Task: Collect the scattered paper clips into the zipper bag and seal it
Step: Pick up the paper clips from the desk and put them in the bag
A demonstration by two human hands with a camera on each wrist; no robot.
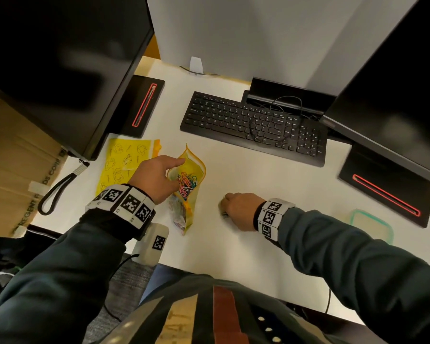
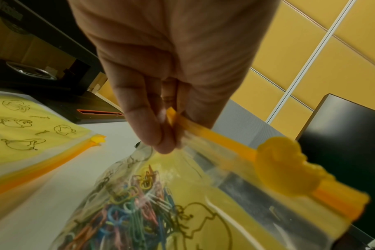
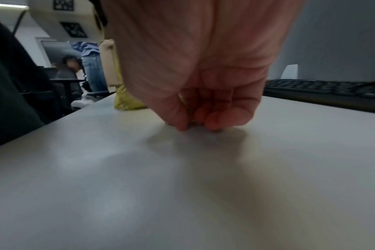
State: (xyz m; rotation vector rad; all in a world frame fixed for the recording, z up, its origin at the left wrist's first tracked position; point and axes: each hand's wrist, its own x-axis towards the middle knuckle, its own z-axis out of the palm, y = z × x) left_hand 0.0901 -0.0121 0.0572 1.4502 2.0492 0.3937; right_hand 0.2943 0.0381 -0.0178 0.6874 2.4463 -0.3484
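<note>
Zipper bag [image 1: 187, 180], part-filled with paper clips [image 1: 186, 182], mouth held up by pinching left hand [image 1: 152, 178]; right hand [image 1: 238, 209], fingers curled on something unclear on the desk [image 1: 271, 175], lies right of the bag, near it

The worktop [image 1: 246, 175] offers a bare strip between the keyboard [image 1: 253, 125] at the far side and the near edge. On the left, this strip is bounded by the upright zipper bag [image 1: 188, 180], held at its mouth by the left hand [image 1: 154, 177]. A second yellow bag [image 1: 127, 160] lies flat beyond it, beside a monitor base [image 1: 142, 105]. The right hand [image 1: 241, 209] rests curled on the middle of the strip. To the right stand another monitor base [image 1: 387, 194] and a green-rimmed lid [image 1: 372, 224].
</note>
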